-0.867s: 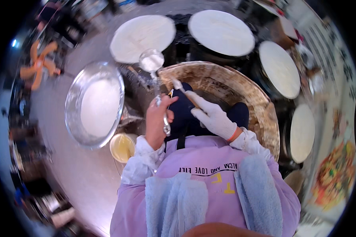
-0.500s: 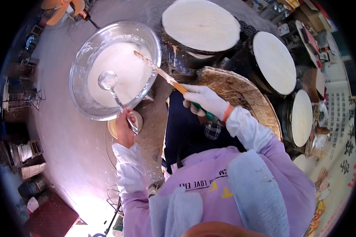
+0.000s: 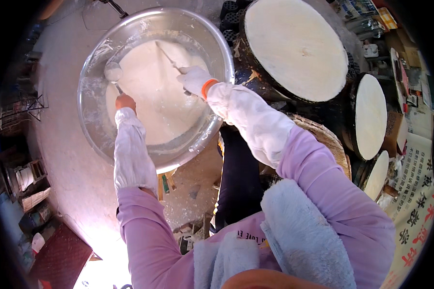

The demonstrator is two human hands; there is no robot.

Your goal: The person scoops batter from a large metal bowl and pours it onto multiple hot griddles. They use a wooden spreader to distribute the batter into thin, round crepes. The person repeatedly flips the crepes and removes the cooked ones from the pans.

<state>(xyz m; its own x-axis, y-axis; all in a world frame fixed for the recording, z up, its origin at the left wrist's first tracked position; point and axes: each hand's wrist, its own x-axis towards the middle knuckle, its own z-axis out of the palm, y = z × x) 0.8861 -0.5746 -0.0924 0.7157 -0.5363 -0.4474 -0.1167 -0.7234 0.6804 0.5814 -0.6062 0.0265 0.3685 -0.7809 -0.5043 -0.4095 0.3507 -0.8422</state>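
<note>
A wide metal basin [image 3: 217,53] holds thick white batter [image 3: 154,101]. My bare left hand [image 3: 125,102] is closed around the handle of a metal ladle [image 3: 113,72], whose batter-smeared bowl is over the left part of the basin. In a white glove with an orange band at the wrist, my right hand [image 3: 195,81] reaches over the basin's right side. It grips a batter-coated wooden spatula [image 3: 166,52], seen nearly edge-on, its far end touching the batter. Its handle is mostly hidden by the glove.
Large round drums with pale flat tops, one big [image 3: 296,48] and one smaller [image 3: 371,115], stand to the right. A round woven-looking board [image 3: 323,132] lies partly behind my right arm. Wooden and green handles [image 3: 166,184] show below the basin. Shelves with clutter line the left.
Both hands have moved forward over the basin, which now sits larger in view. The spatula has gone from above the basin's right rim down to the batter. Both tools stay held.
</note>
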